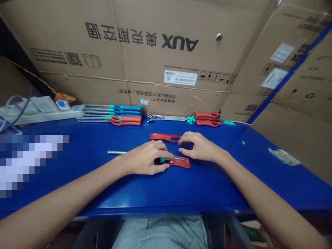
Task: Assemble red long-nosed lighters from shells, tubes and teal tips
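Note:
My left hand [149,157] grips a half-built stick lighter [183,162] lying on the blue table. Its red shell holds a clear fuel tank and a green trigger piece. The lighter's metal tube [116,152] sticks out to the left from under my hand, which hides the middle. Behind it lies an empty red shell half [158,136] with an oval trigger opening. My right hand [198,147] is at the right end of that shell, thumb and fingers apart in a curve. Whether its fingertips touch the shell I cannot tell.
Along the back lie blue and red stick lighters [127,116], metal tubes with wires [171,118], green pieces [191,119], red shells [207,118] and green triggers [228,122]. A power strip [49,114] stands left, a clear bag [284,156] right. Cardboard [145,69] walls the back.

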The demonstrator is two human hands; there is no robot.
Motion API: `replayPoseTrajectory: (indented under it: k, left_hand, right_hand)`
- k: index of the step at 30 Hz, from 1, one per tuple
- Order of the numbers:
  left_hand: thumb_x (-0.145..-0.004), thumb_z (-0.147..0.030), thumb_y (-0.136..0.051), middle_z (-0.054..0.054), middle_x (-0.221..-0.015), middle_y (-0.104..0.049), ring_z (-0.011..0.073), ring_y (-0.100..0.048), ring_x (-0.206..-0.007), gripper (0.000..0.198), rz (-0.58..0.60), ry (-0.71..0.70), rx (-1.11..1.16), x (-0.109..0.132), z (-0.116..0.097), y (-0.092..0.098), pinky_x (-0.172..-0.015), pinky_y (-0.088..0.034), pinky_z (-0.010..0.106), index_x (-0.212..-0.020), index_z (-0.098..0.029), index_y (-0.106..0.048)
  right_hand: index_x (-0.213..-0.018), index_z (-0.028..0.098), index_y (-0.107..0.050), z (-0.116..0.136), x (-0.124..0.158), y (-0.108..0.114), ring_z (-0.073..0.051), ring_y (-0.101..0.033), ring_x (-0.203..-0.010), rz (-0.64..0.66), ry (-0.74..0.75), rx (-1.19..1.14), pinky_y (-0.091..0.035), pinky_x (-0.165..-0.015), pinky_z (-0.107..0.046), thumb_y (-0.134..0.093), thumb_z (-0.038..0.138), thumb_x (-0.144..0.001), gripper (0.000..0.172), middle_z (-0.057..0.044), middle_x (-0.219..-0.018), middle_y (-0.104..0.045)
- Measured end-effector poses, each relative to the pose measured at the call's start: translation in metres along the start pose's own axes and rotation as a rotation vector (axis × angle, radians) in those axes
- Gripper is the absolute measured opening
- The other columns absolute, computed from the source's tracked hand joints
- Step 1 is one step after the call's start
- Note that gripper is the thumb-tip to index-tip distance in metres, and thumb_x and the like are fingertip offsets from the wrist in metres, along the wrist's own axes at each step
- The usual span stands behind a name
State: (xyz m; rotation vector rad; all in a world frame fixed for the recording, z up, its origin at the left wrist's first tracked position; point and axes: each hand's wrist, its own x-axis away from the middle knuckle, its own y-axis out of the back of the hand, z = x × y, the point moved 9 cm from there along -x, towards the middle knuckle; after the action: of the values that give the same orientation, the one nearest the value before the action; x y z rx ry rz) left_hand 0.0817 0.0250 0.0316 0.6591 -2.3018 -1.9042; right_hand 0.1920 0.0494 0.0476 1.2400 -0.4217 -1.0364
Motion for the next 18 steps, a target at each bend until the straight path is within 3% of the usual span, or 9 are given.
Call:
replayPoseTrajectory:
  k: [7, 12, 15, 18]
  left_hand:
    - [-0.086, -0.029, -0.056, 0.007, -0.097, -0.064, 0.0194, -0.061, -0.090, 0.031, -0.010, 0.011, 0.008, -0.001, -0.001, 0.001, -0.084, -0.048, 0.031, -0.115, -0.022, -0.066]
    - [-0.087, -0.028, -0.055, 0.007, -0.102, -0.062, 0.0205, -0.060, -0.095, 0.031, -0.012, 0.039, -0.002, -0.001, 0.003, -0.001, -0.089, -0.046, 0.033, -0.116, -0.023, -0.064]
    - [-0.087, -0.031, -0.055, 0.008, -0.106, -0.062, 0.0216, -0.059, -0.099, 0.035, -0.021, 0.055, -0.002, 0.000, 0.005, -0.001, -0.091, -0.045, 0.034, -0.121, -0.021, -0.061]
    - [-0.085, -0.037, -0.058, 0.010, -0.113, -0.060, 0.0228, -0.058, -0.103, 0.045, -0.034, 0.073, -0.015, 0.002, 0.007, 0.001, -0.093, -0.044, 0.036, -0.128, -0.021, -0.054]
  right_hand:
    - [-0.090, 0.016, -0.069, -0.006, -0.002, -0.007, -0.018, -0.060, -0.082, -0.011, -0.016, -0.011, -0.048, -0.077, -0.031, -0.062, 0.022, -0.080, 0.014, -0.007, -0.091, -0.066]
    - [-0.109, 0.016, -0.066, -0.013, -0.004, -0.002, -0.024, -0.052, -0.105, -0.159, -0.025, 0.105, -0.043, -0.092, -0.041, -0.054, 0.023, -0.088, 0.025, -0.012, -0.111, -0.061]
    - [-0.112, 0.016, -0.066, -0.022, -0.007, -0.013, -0.027, -0.048, -0.111, -0.093, -0.049, 0.151, -0.040, -0.094, -0.046, -0.051, 0.025, -0.091, 0.028, -0.013, -0.119, -0.059]
    - [-0.106, 0.016, -0.069, -0.027, -0.009, -0.021, -0.026, -0.050, -0.107, -0.032, -0.068, 0.154, -0.039, -0.093, -0.045, -0.051, 0.025, -0.092, 0.025, -0.012, -0.112, -0.063]
